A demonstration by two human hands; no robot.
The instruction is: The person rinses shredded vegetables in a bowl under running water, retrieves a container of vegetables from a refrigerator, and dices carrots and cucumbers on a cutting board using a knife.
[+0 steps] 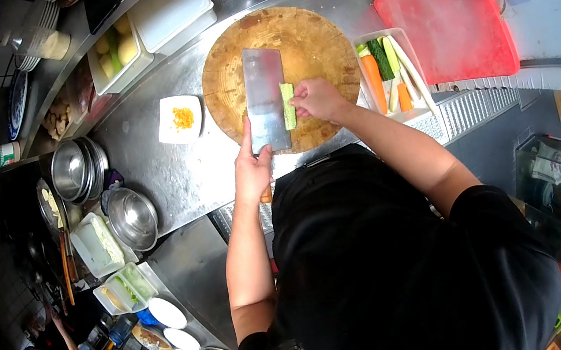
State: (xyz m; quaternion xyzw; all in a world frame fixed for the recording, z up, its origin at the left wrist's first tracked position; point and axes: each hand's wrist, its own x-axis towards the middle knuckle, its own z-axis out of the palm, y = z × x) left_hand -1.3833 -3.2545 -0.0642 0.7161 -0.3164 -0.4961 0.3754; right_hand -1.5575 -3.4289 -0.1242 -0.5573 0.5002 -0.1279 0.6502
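A wide cleaver (266, 96) lies over the round wooden chopping board (308, 29), its blade pointing away from me. My left hand (250, 169) is wrapped round the cleaver at its near end, with the handle mostly hidden. Just right of the blade is a short green cucumber piece (290, 110), lengthwise beside it. The fingers of my right hand (316, 101) pinch that piece from its right side. A white dish (179, 121) with chopped orange bits sits left of the board.
Right of the board stands a tray of carrots and cucumber (418, 81), then a red cutting board (446, 10). Steel bowls (132, 218) are at the left, food containers (172, 7) at the back. Another person's arm (64, 333) shows far lower left.
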